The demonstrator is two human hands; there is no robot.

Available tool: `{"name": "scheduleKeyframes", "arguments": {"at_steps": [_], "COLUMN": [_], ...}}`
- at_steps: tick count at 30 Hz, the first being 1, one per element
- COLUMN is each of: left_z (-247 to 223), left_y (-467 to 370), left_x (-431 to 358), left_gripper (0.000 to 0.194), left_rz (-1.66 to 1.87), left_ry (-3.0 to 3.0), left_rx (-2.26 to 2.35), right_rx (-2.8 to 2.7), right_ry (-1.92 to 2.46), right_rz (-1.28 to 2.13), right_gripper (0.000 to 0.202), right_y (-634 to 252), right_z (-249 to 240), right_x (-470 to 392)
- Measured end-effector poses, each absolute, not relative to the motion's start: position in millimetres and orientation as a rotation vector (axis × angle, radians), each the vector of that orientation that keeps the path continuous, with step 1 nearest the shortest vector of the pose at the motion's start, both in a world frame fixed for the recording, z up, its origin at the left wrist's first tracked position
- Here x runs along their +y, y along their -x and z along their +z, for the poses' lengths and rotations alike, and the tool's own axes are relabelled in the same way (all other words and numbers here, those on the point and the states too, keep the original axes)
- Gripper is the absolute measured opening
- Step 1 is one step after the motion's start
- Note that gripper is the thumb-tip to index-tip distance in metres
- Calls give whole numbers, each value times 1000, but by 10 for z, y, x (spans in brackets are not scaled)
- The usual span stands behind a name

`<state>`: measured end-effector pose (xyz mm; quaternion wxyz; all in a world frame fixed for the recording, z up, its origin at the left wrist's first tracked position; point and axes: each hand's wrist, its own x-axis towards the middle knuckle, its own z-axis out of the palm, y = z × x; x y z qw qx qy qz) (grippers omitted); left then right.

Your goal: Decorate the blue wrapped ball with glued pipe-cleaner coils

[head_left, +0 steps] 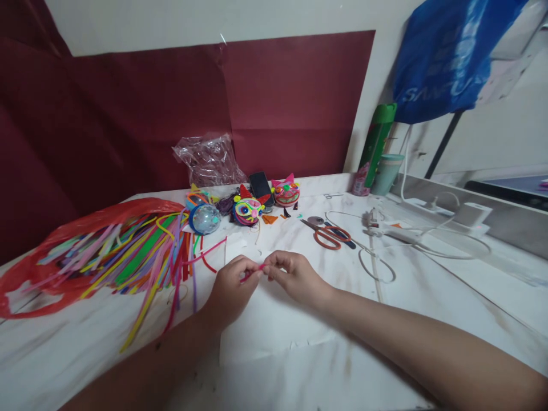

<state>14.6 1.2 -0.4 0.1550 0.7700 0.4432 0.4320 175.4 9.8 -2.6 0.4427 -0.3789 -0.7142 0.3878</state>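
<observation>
My left hand (234,288) and my right hand (295,277) meet fingertip to fingertip over a white sheet of paper (274,331). Between them is a small pink piece (262,266), pinched by both; it looks like pipe cleaner, and most of it is hidden by the fingers. Orange-handled scissors (329,237) lie beyond my right hand. Left of my left hand, a pile of colourful pipe cleaners (132,251) spreads out of a red plastic bag (38,305). Behind the hands sit a decorated colourful ball (247,210) and a pink one with ears (286,192).
A clear ball with a blue rim (205,219), a dark phone (261,189) and a crumpled clear bag (209,160) stand near the wall. White cables (385,268) and a power strip run along the right. A green cup (387,174) is at the back right.
</observation>
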Motion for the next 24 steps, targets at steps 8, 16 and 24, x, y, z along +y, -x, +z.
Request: {"name": "scheduleKeyframes", "arguments": {"at_steps": [8,16,24], "left_z": [-89,-65,84], "left_y": [-70,-96,-104], "left_x": [90,42,12], "left_gripper": [15,18,10], "left_rz": [1092,962,1287], "left_ry": [-2564,-2888,-2147], "left_rx": [1272,1083,1298], "right_rx": [-2225,-2461,-1744], "right_ry": [858,839,921], "right_rz": [327,141,1176], "right_gripper": [15,14,13], "right_y": [-1864,-1861,-1793], "right_z": [-14,-75,5], "right_x": [162,160,182]}}
